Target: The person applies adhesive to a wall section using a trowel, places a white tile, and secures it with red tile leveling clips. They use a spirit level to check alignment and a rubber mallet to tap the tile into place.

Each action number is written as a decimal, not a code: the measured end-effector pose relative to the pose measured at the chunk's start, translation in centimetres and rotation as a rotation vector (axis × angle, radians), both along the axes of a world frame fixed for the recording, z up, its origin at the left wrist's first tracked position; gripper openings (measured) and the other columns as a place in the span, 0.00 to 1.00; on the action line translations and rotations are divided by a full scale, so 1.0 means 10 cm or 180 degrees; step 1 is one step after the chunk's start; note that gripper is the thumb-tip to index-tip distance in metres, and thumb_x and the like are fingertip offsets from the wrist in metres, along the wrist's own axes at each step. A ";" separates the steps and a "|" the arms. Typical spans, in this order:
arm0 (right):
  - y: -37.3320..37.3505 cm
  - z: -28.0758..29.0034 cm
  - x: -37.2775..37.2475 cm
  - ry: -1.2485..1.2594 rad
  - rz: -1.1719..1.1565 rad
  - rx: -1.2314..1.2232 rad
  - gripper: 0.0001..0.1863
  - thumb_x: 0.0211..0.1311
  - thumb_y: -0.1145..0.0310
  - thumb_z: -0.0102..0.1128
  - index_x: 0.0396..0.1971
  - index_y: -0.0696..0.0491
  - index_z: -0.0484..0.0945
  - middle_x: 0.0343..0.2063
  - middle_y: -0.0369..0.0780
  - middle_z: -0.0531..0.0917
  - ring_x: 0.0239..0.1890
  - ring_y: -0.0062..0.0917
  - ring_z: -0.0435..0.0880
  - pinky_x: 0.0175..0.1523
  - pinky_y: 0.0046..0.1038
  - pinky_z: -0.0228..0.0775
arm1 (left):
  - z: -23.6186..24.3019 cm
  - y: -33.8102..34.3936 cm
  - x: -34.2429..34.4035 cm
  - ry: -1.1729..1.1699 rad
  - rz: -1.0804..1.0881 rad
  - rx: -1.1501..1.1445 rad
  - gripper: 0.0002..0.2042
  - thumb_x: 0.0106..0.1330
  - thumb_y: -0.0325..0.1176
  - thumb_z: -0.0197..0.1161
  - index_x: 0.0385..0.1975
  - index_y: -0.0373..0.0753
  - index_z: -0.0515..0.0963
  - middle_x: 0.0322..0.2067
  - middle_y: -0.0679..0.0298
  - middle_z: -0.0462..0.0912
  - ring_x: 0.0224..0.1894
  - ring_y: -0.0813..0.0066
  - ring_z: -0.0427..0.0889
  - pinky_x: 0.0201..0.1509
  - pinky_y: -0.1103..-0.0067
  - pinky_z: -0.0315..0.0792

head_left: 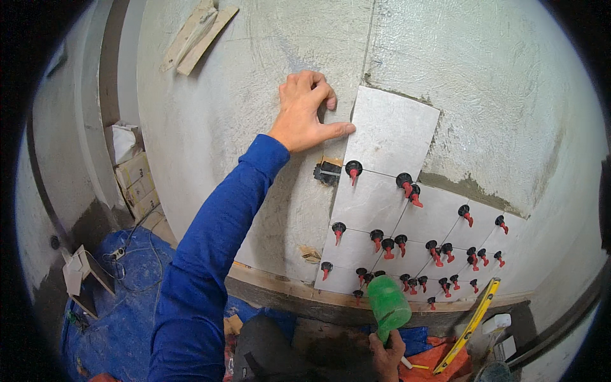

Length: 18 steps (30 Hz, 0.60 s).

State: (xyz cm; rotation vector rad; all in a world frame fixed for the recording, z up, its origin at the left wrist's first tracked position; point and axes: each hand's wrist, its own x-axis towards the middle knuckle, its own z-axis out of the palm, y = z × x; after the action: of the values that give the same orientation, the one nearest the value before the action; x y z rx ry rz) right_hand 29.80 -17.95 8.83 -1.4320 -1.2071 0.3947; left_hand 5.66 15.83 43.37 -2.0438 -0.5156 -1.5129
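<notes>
- The left hand (304, 109) lies flat against the wall (210, 114), fingers bent, thumb stretched right so its tip touches the left edge of the top tile (391, 130). Its grip holds nothing; it only presses.
- The top tile sits to the right of that hand, tilted, its long axis running from upper left down to lower right. It is the highest piece of a tiled patch (394, 235) that steps down to the right.
- Red-and-black clips (353, 170) stand in the joints between the tiles; one is just below the top tile's lower left corner.
- The right hand (387, 353) is low in the view, its grip closed around the handle of a green mallet (388, 304). The mallet head points up, in front of the bottom row of tiles.
- The top tile lies straight above the mallet, well apart from it; the left hand is far nearer to it.
- A yellow level (474, 321) leans to the right of the mallet, beside a wooden ledge (280, 290) under the tiles.
- Blue sheeting (121, 305) covers the floor at lower left.
</notes>
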 end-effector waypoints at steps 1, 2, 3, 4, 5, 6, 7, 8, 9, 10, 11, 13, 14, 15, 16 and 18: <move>-0.01 0.07 -0.01 -0.0108 -0.0008 0.0033 0.13 0.61 0.69 0.71 0.40 0.61 0.80 0.25 0.40 0.82 0.29 0.26 0.80 0.37 0.31 0.73 | 0.00 0.00 0.00 -0.0037 -0.0024 -0.0005 0.24 0.48 0.58 0.76 0.30 0.46 0.75 0.49 0.57 0.70 0.56 0.53 0.63 0.62 0.58 0.54; -0.02 0.15 -0.02 0.0038 0.0038 0.0027 0.13 0.62 0.69 0.70 0.41 0.61 0.80 0.26 0.41 0.82 0.30 0.27 0.81 0.38 0.31 0.74 | -0.01 0.00 0.00 -0.0070 -0.0055 -0.0008 0.24 0.48 0.58 0.76 0.29 0.46 0.75 0.49 0.57 0.70 0.56 0.53 0.63 0.62 0.58 0.54; -0.03 0.27 -0.03 0.0189 0.0082 0.0024 0.13 0.62 0.70 0.69 0.41 0.61 0.79 0.26 0.42 0.82 0.30 0.29 0.81 0.38 0.32 0.74 | -0.01 0.01 0.00 -0.0058 -0.0080 -0.0039 0.24 0.48 0.58 0.76 0.29 0.46 0.75 0.48 0.57 0.70 0.56 0.54 0.63 0.62 0.58 0.54; -0.02 0.40 -0.04 0.0340 0.0129 0.0028 0.13 0.62 0.71 0.68 0.42 0.61 0.79 0.27 0.43 0.82 0.30 0.30 0.82 0.39 0.32 0.74 | -0.01 0.01 0.01 -0.0098 -0.0094 -0.0031 0.25 0.49 0.60 0.75 0.29 0.46 0.75 0.48 0.57 0.70 0.56 0.54 0.64 0.62 0.58 0.54; -0.01 0.55 -0.04 -0.0020 0.0113 0.0171 0.13 0.63 0.71 0.67 0.44 0.61 0.79 0.29 0.44 0.82 0.32 0.32 0.83 0.40 0.33 0.75 | -0.01 0.00 0.01 -0.0099 -0.0097 -0.0041 0.25 0.49 0.61 0.75 0.29 0.46 0.75 0.48 0.58 0.70 0.55 0.54 0.64 0.63 0.58 0.54; 0.02 0.74 -0.02 -0.0383 0.0097 0.0315 0.14 0.63 0.72 0.67 0.45 0.61 0.79 0.31 0.45 0.83 0.34 0.34 0.84 0.41 0.34 0.75 | -0.01 0.00 0.02 -0.0119 -0.0112 -0.0036 0.26 0.50 0.62 0.75 0.29 0.47 0.74 0.47 0.58 0.70 0.55 0.55 0.64 0.63 0.58 0.53; 0.06 0.94 -0.01 -0.0745 0.0078 0.0454 0.14 0.63 0.72 0.66 0.47 0.61 0.79 0.33 0.47 0.83 0.35 0.37 0.85 0.42 0.34 0.75 | -0.01 0.00 0.02 -0.0111 -0.0102 -0.0030 0.26 0.50 0.62 0.75 0.29 0.47 0.74 0.47 0.58 0.70 0.55 0.55 0.64 0.63 0.58 0.53; 0.10 1.13 -0.01 -0.1174 -0.0061 0.0623 0.17 0.63 0.72 0.66 0.50 0.61 0.79 0.35 0.48 0.83 0.37 0.40 0.85 0.43 0.35 0.76 | -0.01 0.00 0.03 -0.0117 -0.0108 -0.0015 0.26 0.50 0.62 0.75 0.29 0.47 0.74 0.47 0.58 0.70 0.55 0.55 0.64 0.63 0.58 0.54; 0.15 1.32 -0.02 -0.1582 -0.0186 0.0845 0.19 0.63 0.72 0.66 0.53 0.60 0.78 0.38 0.50 0.83 0.38 0.43 0.85 0.44 0.36 0.76 | -0.01 -0.01 0.04 -0.0146 -0.0129 -0.0025 0.26 0.50 0.62 0.75 0.29 0.47 0.74 0.46 0.58 0.70 0.55 0.55 0.64 0.63 0.58 0.54; 0.21 1.51 -0.04 -0.1809 -0.0315 0.0945 0.20 0.63 0.73 0.66 0.54 0.60 0.78 0.38 0.50 0.84 0.38 0.44 0.85 0.43 0.36 0.76 | -0.01 -0.01 0.05 -0.0159 -0.0103 -0.0004 0.26 0.49 0.62 0.75 0.30 0.46 0.74 0.46 0.58 0.70 0.55 0.55 0.64 0.63 0.58 0.54; 0.28 1.69 -0.06 -0.1956 -0.0410 0.1047 0.20 0.64 0.74 0.66 0.56 0.59 0.78 0.38 0.51 0.84 0.37 0.45 0.84 0.43 0.36 0.76 | -0.01 -0.02 0.05 -0.0196 -0.0089 -0.0004 0.26 0.49 0.61 0.75 0.30 0.46 0.75 0.46 0.58 0.70 0.55 0.55 0.64 0.63 0.58 0.54; 0.49 1.98 -0.11 -0.2200 -0.0582 0.1368 0.21 0.65 0.74 0.65 0.57 0.59 0.78 0.37 0.51 0.83 0.35 0.44 0.84 0.41 0.35 0.76 | -0.01 -0.03 0.07 -0.0240 -0.0090 -0.0015 0.26 0.49 0.61 0.75 0.31 0.46 0.75 0.46 0.58 0.69 0.55 0.54 0.64 0.63 0.58 0.54; 0.57 2.10 -0.14 -0.2230 -0.0654 0.1415 0.21 0.66 0.74 0.65 0.58 0.59 0.78 0.36 0.50 0.83 0.34 0.44 0.84 0.40 0.35 0.76 | -0.02 -0.04 0.07 -0.0246 -0.0101 -0.0024 0.27 0.48 0.61 0.76 0.31 0.45 0.75 0.47 0.58 0.69 0.55 0.54 0.64 0.63 0.57 0.54; 0.63 2.20 -0.16 -0.2346 -0.0723 0.1419 0.21 0.66 0.73 0.65 0.59 0.59 0.77 0.35 0.50 0.83 0.34 0.43 0.84 0.39 0.35 0.76 | -0.02 -0.04 0.08 -0.0256 -0.0107 -0.0068 0.27 0.48 0.61 0.76 0.32 0.45 0.75 0.47 0.58 0.69 0.55 0.54 0.64 0.63 0.57 0.54; 0.69 2.27 -0.18 -0.2395 -0.0784 0.1333 0.22 0.66 0.73 0.65 0.59 0.59 0.77 0.35 0.50 0.83 0.33 0.43 0.84 0.39 0.35 0.76 | -0.02 -0.05 0.08 -0.0270 -0.0128 -0.0046 0.26 0.46 0.59 0.77 0.31 0.45 0.74 0.47 0.58 0.69 0.56 0.54 0.64 0.63 0.57 0.54; 0.77 2.39 -0.21 -0.2487 -0.0840 0.1254 0.22 0.66 0.72 0.65 0.60 0.58 0.77 0.33 0.49 0.82 0.31 0.42 0.84 0.37 0.36 0.76 | -0.03 -0.06 0.08 -0.0306 -0.0153 -0.0076 0.25 0.44 0.54 0.79 0.29 0.45 0.74 0.47 0.58 0.71 0.57 0.53 0.65 0.63 0.57 0.55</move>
State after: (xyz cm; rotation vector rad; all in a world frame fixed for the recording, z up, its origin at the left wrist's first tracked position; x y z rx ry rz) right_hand 27.68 -10.25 32.71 -1.3994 -1.5605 -0.6173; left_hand 6.48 15.22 43.12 -2.0224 -0.5274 -1.6473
